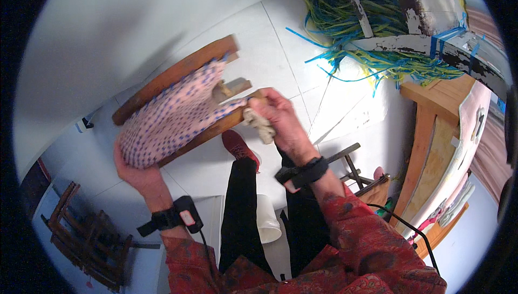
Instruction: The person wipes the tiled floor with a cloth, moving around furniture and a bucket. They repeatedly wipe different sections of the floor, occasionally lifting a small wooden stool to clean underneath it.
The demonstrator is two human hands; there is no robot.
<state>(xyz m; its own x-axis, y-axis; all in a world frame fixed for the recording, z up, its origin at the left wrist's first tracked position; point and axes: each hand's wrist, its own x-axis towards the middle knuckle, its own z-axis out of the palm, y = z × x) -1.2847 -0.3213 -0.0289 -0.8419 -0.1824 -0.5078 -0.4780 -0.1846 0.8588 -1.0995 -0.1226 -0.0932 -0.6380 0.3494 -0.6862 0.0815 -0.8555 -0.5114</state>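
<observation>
I see the wooden frame (178, 74) w/ pink-blue checked cloth (168, 113) held above the floor (275, 40), near the wall (124, 29). R hand (284, 124) is closed on the near rail's end, w/ beige rag (260, 128) bunched there. L hand (141, 182) cups the cloth's lower end; fingers hidden, can't tell if gripping. Prob. rails stiff, moderately light; cloth soft, sagging, so best hold is on wood.

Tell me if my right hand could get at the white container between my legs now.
Probably not yet: the right hand holds the wooden frame, so it would likely need freeing first, though the gap above the white container looks open.
</observation>
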